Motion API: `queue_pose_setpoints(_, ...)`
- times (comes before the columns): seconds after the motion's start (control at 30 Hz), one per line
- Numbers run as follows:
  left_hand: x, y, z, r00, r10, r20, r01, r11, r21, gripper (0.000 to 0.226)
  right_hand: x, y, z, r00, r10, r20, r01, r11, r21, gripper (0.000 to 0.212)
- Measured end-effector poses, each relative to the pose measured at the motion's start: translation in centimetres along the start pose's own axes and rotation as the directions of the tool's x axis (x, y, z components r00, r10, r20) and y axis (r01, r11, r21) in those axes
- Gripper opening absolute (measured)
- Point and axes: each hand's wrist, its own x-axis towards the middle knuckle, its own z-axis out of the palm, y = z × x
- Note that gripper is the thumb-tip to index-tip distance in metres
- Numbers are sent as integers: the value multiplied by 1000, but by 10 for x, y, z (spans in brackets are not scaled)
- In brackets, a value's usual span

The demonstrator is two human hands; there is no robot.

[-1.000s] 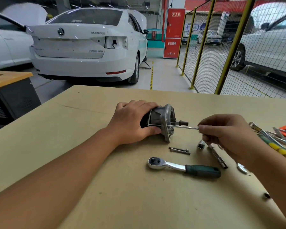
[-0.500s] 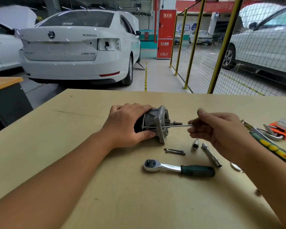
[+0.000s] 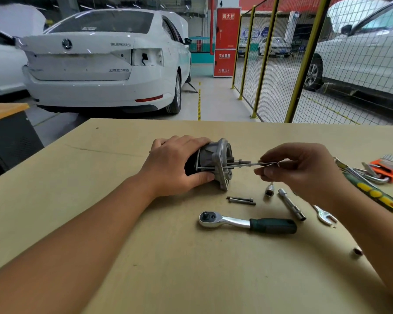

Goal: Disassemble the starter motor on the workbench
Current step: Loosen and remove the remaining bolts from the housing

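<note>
A: Where's the starter motor?
B: On its side, mid counter. Left hand wrapped round the body; right hand pinching a long through bolt that sticks out of the end flange.

A: Surface?
B: Tan board. Two loose bolts just in front of the motor, then socket, extension bar, ratchet. Spanner and hex keys far right.

A: Room?
B: Garage bay. White sedan behind, red fire cabinet, yellow mesh fence.
</note>
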Motion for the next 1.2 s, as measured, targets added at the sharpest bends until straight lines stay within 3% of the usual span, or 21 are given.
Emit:
queue_pose_setpoints(0.1, -1, 2, 1, 999, 14, -35, -14, 1000, -14, 79, 1, 5, 3, 983, -177, -48, 165, 967, -193, 30)
queue_pose_setpoints(0.2, -1, 3, 2, 994, 56, -96, -61, 997, -55, 75, 3, 6, 5, 938, -345, -42, 300, 865, -403, 26)
queue_pose_setpoints(0.37, -1, 10, 4, 975, 125, -185, -150, 980, -129, 72, 1, 5, 7, 977, -207, -61, 171, 914, -368, 40)
queue_pose_setpoints(0.47, 0, 19, 3, 960, 164, -226, -201, 968, -153, 69, 5, 3, 6, 992, -113, -46, 89, 930, -357, 33)
queue_pose_setpoints(0.6, 2, 43, 6, 954, 197, -225, -219, 972, -81, 38, 5, 0, 4, 999, -1, 35, 6, 988, -152, 21)
queue_pose_setpoints(0.73, 6, 63, 10, 954, 232, -189, -236, 972, 1, 16, 1, -10, 4, 994, -31, 101, 51, 978, -202, 13)
queue_pose_setpoints(0.77, 6, 64, 10, 956, 226, -188, -229, 973, 1, 14, 0, -13, 4, 993, 25, 113, -5, 985, -174, 12)
queue_pose_setpoints(0.83, 5, 65, 9, 956, 210, -202, -217, 976, -13, 12, 1, -18, -2, 969, 234, 80, -228, 970, -86, 34)
queue_pose_setpoints(0.9, 5, 66, 9, 952, 208, -223, -216, 976, -11, 11, 4, -21, -12, 870, 491, 40, -486, 869, -89, 64)
queue_pose_setpoints(0.97, 5, 67, 9, 949, 209, -237, -215, 977, 0, 11, 5, -24, -21, 753, 652, 93, -639, 757, -136, 80)
queue_pose_setpoints(1.07, 5, 68, 9, 946, 209, -248, -215, 977, 5, 11, 7, -25, -24, 682, 707, 186, -700, 705, -116, 70)
queue_pose_setpoints(1.2, 4, 67, 10, 939, 226, -259, -226, 974, 29, 8, 7, -23, -20, 677, 707, 203, -717, 696, -33, 57)
